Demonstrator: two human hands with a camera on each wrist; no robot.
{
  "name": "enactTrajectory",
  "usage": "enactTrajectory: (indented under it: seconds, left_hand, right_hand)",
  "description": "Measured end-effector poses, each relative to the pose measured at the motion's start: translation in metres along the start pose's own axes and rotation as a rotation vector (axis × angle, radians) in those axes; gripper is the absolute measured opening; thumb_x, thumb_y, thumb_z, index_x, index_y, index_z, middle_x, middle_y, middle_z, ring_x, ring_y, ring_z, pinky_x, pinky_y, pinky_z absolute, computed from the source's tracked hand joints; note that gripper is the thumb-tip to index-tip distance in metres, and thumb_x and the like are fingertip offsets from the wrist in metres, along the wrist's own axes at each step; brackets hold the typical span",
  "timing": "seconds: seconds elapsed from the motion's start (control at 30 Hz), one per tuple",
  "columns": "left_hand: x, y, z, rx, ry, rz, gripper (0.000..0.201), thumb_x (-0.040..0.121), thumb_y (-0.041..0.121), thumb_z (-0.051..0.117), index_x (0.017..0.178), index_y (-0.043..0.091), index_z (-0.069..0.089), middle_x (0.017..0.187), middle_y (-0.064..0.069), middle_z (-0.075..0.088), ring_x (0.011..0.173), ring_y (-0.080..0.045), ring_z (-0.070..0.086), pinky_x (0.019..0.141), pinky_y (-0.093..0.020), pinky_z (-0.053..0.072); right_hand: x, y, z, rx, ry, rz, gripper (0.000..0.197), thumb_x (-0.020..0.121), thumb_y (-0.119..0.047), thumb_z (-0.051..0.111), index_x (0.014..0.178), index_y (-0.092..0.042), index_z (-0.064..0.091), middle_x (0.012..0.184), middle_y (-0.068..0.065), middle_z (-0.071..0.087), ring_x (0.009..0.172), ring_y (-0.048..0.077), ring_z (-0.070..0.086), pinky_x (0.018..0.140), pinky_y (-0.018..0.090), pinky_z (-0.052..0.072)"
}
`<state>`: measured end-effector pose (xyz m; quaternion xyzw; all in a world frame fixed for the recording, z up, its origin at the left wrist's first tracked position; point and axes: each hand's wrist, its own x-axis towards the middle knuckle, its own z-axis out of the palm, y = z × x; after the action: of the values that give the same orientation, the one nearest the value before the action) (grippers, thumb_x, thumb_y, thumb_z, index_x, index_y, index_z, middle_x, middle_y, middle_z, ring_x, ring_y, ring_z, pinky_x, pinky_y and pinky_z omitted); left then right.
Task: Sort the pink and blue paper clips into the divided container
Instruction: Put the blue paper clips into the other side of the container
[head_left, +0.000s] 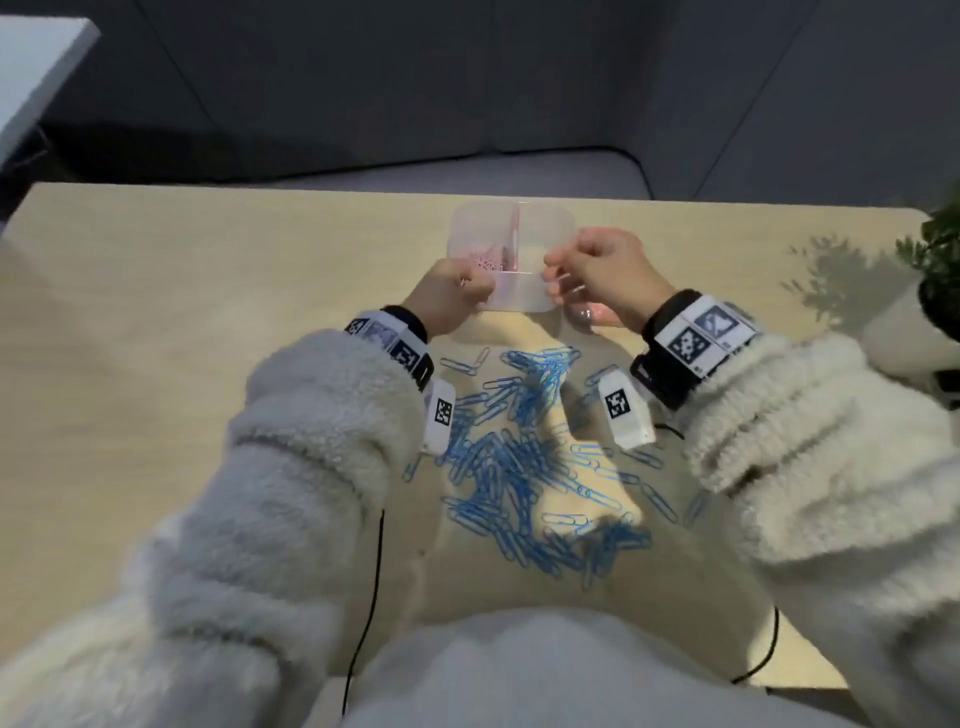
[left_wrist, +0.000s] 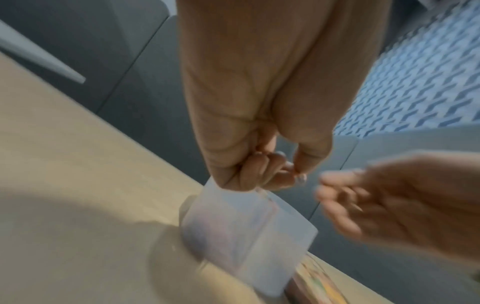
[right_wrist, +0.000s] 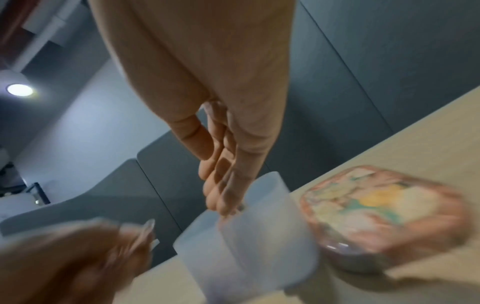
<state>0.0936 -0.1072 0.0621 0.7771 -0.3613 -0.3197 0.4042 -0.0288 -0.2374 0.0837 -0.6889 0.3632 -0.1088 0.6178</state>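
A translucent divided container (head_left: 545, 228) stands on the table, with pink paper clips (head_left: 485, 264) in its left compartment. Several blue paper clips (head_left: 524, 457) lie scattered nearer me. My left hand (head_left: 457, 291) hovers at the container's near-left corner (left_wrist: 246, 226). Its fingers (left_wrist: 259, 170) are curled tight with the thumb against them, and nothing shows inside. My right hand (head_left: 587, 270) is over the near-right compartment (right_wrist: 259, 236). Its fingertips (right_wrist: 223, 205) are bunched at the rim, pinching a thin pale clip (head_left: 563, 280). Both wrist views are blurred.
A rounded lid with a pink and yellow print (right_wrist: 384, 216) lies on the table just right of the container. A potted plant (head_left: 940, 291) stands at the right edge. A grey sofa (head_left: 467, 171) runs behind the table's far edge.
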Motion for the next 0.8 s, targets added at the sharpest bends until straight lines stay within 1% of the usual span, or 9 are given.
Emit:
enactTrajectory:
  seconds: [0.07, 0.17, 0.2, 0.3, 0.43, 0.53, 0.67, 0.73, 0.8]
  left_hand:
    - [0.018, 0.012, -0.005, 0.127, 0.074, 0.008, 0.014, 0.077, 0.013, 0.045, 0.067, 0.008, 0.053, 0.067, -0.012, 0.043, 0.060, -0.012, 0.043, 0.060, -0.024, 0.033]
    - [0.042, 0.025, -0.003, 0.366, 0.183, -0.003, 0.014, 0.083, 0.004, 0.045, 0.077, 0.009, 0.057, 0.079, -0.014, 0.053, 0.076, -0.024, 0.048, 0.070, -0.031, 0.041]
    - [0.049, 0.028, -0.001, 0.419, 0.191, -0.014, 0.014, 0.084, 0.004, 0.045, 0.080, 0.007, 0.059, 0.084, -0.017, 0.059, 0.080, -0.028, 0.054, 0.075, -0.034, 0.045]
    - [0.063, 0.030, 0.006, 0.560, 0.175, -0.064, 0.017, 0.088, 0.010, 0.049, 0.095, 0.002, 0.061, 0.110, -0.022, 0.064, 0.102, -0.036, 0.059, 0.087, -0.038, 0.047]
    - [0.068, 0.021, 0.006, 0.525, 0.155, -0.119, 0.031, 0.093, 0.011, 0.041, 0.120, 0.003, 0.056, 0.128, -0.019, 0.056, 0.119, -0.036, 0.052, 0.099, -0.037, 0.041]
    - [0.061, 0.007, -0.003, 0.326, 0.247, -0.051, 0.033, 0.089, 0.004, 0.040, 0.114, 0.008, 0.061, 0.121, -0.013, 0.062, 0.113, -0.030, 0.057, 0.098, -0.032, 0.045]
    - [0.023, -0.018, -0.015, 0.251, 0.342, 0.101, 0.023, 0.082, 0.000, 0.049, 0.096, 0.006, 0.066, 0.101, -0.011, 0.067, 0.083, -0.021, 0.058, 0.077, -0.025, 0.045]
    - [-0.003, -0.038, -0.019, 0.300, 0.286, 0.036, 0.015, 0.083, 0.005, 0.056, 0.095, 0.007, 0.065, 0.096, -0.008, 0.065, 0.077, -0.017, 0.054, 0.074, -0.025, 0.044]
    - [-0.028, -0.062, -0.021, 0.356, 0.144, -0.090, 0.016, 0.084, 0.010, 0.062, 0.099, 0.007, 0.063, 0.094, -0.007, 0.061, 0.077, -0.018, 0.053, 0.075, -0.028, 0.043]
  right_hand:
    - [-0.017, 0.028, -0.009, -0.169, -0.044, -0.001, 0.033, 0.092, 0.006, 0.035, 0.071, -0.012, 0.054, 0.065, 0.004, 0.055, 0.037, 0.000, 0.054, 0.042, 0.014, 0.046]
    - [-0.031, 0.060, -0.007, -0.473, -0.167, -0.073, 0.036, 0.086, 0.007, 0.042, 0.065, -0.017, 0.058, 0.063, -0.001, 0.060, 0.047, -0.005, 0.057, 0.049, 0.013, 0.045]
    - [-0.032, 0.067, -0.002, -0.579, -0.206, -0.103, 0.031, 0.084, 0.006, 0.045, 0.068, -0.014, 0.063, 0.068, 0.003, 0.065, 0.058, -0.003, 0.061, 0.058, 0.018, 0.047]
    - [-0.028, 0.072, 0.018, -0.849, -0.255, -0.190, 0.024, 0.086, -0.003, 0.049, 0.100, -0.005, 0.068, 0.107, 0.014, 0.069, 0.100, 0.026, 0.061, 0.085, 0.029, 0.043]
    - [-0.008, 0.066, 0.051, -0.945, -0.304, -0.277, 0.030, 0.092, -0.005, 0.043, 0.115, -0.008, 0.063, 0.122, 0.012, 0.060, 0.114, 0.028, 0.053, 0.095, 0.033, 0.040]
    - [0.004, 0.067, 0.067, -1.053, -0.355, -0.286, 0.029, 0.091, -0.008, 0.046, 0.113, -0.011, 0.064, 0.122, 0.010, 0.057, 0.117, 0.029, 0.050, 0.095, 0.041, 0.044]
    - [0.007, 0.076, 0.072, -1.071, -0.310, -0.343, 0.021, 0.087, -0.015, 0.054, 0.102, -0.012, 0.067, 0.113, 0.009, 0.058, 0.111, 0.030, 0.053, 0.081, 0.037, 0.045]
    - [0.008, 0.080, 0.068, -1.112, -0.335, -0.323, 0.020, 0.087, -0.015, 0.055, 0.103, -0.011, 0.066, 0.114, 0.010, 0.057, 0.112, 0.029, 0.051, 0.081, 0.037, 0.045]
    - [0.007, 0.079, 0.063, -1.110, -0.364, -0.293, 0.017, 0.088, -0.015, 0.055, 0.101, -0.008, 0.064, 0.113, 0.012, 0.058, 0.109, 0.030, 0.052, 0.084, 0.039, 0.046]
